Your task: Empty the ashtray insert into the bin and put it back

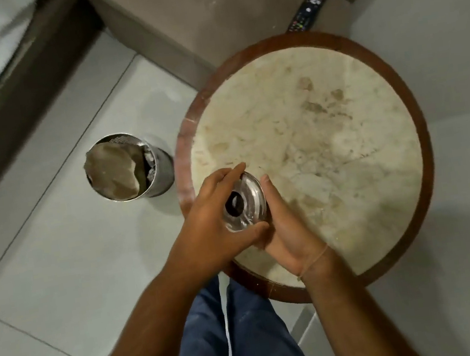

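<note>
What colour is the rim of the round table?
Reddish brown wood, around the table; seen in the head view.

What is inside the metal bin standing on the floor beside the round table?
The bin holds a crumpled brown paper-like sheet that fills most of its opening, with a paler scrap at the right edge. Whatever lies beneath them is covered and cannot be seen.

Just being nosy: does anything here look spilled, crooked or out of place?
Nothing spilled. One oddity: a TV remote lies on the floor-level ledge beyond the round table. The bin stands upright; both hands hold the steel ashtray.
</note>
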Tool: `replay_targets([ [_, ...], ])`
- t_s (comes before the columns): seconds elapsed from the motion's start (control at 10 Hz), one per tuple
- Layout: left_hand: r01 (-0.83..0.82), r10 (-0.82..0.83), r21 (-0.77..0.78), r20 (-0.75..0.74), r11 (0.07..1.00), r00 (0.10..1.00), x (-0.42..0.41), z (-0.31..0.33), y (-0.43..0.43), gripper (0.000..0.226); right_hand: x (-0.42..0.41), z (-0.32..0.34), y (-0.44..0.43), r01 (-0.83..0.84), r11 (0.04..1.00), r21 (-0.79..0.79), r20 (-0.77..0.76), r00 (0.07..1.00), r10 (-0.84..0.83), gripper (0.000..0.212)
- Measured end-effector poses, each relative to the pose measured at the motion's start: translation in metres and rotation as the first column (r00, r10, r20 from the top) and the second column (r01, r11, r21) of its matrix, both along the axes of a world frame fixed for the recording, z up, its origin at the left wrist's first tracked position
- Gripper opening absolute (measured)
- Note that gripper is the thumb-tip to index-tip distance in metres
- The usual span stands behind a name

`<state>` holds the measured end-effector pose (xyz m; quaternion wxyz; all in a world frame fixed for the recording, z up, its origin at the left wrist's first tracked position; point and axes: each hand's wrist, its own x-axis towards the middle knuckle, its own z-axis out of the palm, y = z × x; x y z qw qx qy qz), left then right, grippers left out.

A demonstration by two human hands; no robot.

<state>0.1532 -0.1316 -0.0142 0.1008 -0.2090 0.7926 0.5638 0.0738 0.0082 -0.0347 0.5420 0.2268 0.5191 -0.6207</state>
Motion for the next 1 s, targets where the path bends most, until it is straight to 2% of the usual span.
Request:
replay_targets([
  [0.1,0.115,-0.113,-0.109,0.027,0.987,0.993,-0.021,-0.012,0.025,0.102,0.001,-0.003,0.027,0.155,0.988,0.000,0.022,0.988,-0.155,0.070],
  [0.2,0.220,-0.214,-0.236,0.052,0.947,0.976,-0.044,-0.029,0.052,0.106,0.003,-0.006,0.054,0.298,0.953,0.047,-0.037,0.954,-0.296,0.070],
  [0.3,0.308,-0.297,-0.322,0.086,0.895,0.951,-0.070,-0.045,0.079,0.106,0.008,-0.011,0.086,0.523,0.818,0.238,-0.225,0.849,-0.478,0.057],
  [0.4,0.411,-0.413,-0.456,0.100,0.790,0.905,-0.095,-0.063,0.108,0.105,0.016,-0.018,0.125,0.734,0.588,0.340,-0.304,0.678,-0.669,0.034],
  [0.5,0.448,-0.471,-0.551,0.110,0.704,0.875,-0.109,-0.080,0.125,0.105,0.026,-0.020,0.155,0.785,0.492,0.378,-0.334,0.611,-0.718,0.030],
  [0.7,0.499,-0.532,-0.636,0.160,0.589,0.831,-0.106,-0.096,0.140,0.098,0.049,-0.029,0.183,0.783,0.466,0.413,-0.436,0.619,-0.653,0.023],
  [0.8,0.553,-0.552,-0.635,0.229,0.540,0.802,-0.098,-0.096,0.138,0.099,0.054,-0.035,0.177,0.730,0.537,0.423,-0.541,0.679,-0.496,0.018],
  [0.9,0.627,-0.571,-0.606,0.320,0.490,0.756,-0.097,-0.080,0.139,0.111,0.039,-0.026,0.167,0.673,0.598,0.436,-0.650,0.695,-0.308,0.016],
  [1.0,0.625,-0.542,-0.599,0.346,0.501,0.766,-0.088,-0.050,0.138,0.119,0.016,-0.006,0.163,0.564,0.655,0.504,-0.757,0.653,0.019,0.030],
])
